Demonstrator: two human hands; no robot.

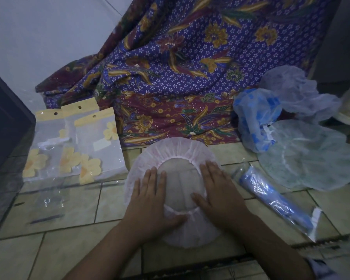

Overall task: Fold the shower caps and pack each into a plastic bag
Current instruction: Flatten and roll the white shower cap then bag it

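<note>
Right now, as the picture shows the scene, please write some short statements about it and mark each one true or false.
1. The left hand and the right hand lie flat on the pink shower cap. True.
2. The pink shower cap is already inside a plastic bag. False: it lies spread out, unbagged, on the tiled floor.
3. The plastic bags with yellow flowers lie left of the pink shower cap. True.
4. The bagged blue shower cap lies left of the left hand. False: it lies right of the right hand.
</note>
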